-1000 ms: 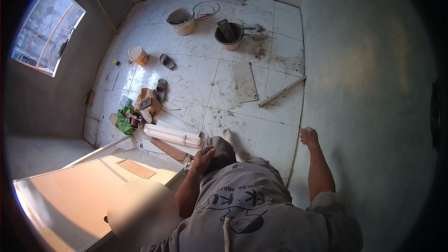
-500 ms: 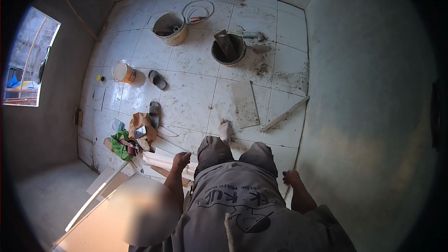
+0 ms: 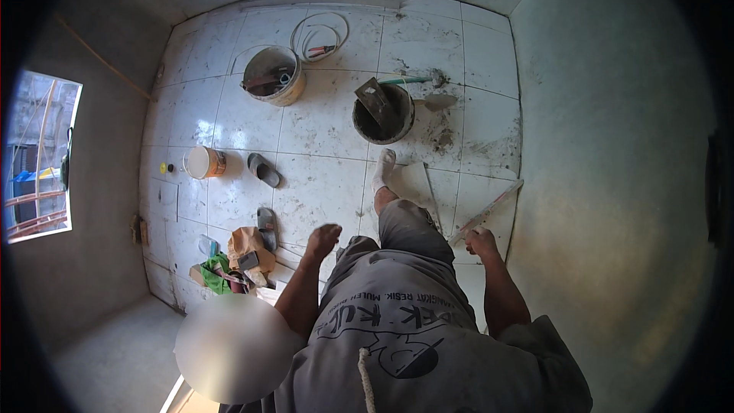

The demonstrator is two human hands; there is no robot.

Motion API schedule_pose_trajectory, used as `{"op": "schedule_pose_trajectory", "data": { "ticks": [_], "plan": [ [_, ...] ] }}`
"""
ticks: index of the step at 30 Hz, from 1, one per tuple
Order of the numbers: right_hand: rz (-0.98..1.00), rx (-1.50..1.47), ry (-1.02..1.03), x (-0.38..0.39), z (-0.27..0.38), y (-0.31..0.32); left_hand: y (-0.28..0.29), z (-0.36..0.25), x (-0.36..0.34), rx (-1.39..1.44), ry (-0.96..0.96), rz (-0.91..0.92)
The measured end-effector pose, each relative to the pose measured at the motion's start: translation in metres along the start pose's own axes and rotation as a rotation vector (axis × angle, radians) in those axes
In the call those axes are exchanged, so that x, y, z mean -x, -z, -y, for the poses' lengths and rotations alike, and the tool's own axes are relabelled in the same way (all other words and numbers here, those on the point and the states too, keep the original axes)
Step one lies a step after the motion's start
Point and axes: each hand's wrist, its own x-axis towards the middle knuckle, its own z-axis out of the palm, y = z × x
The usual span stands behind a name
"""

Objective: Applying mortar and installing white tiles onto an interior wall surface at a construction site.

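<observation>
Tiled floor [image 3: 317, 183], dirty: left hand [image 3: 324, 241] and right hand [image 3: 481, 242] both curled in, nothing visible in either, pale bar [image 3: 490, 211] near right hand at floor's right edge, rectangular float [image 3: 375, 103] in dark bucket [image 3: 401, 124] toward far edge, neither picked up yet.

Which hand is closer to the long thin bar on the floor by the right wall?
Right. In this view, the right hand appears beside the near end of the long thin bar; the left hand is farther away, well to its left.
</observation>
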Motion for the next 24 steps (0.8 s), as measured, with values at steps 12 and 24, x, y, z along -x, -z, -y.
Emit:
{"op": "schedule_pose_trajectory", "data": {
  "ticks": [12,24],
  "plan": [
    [0.042,0.023,-0.203,-0.113,0.138,0.066,0.101,-0.071,-0.171,-0.487,0.002,-0.253],
    [-0.015,-0.078,-0.116,-0.240,0.270,0.008,0.004,-0.139,-0.340,-0.576,-0.428,0.183]
  ]
}}
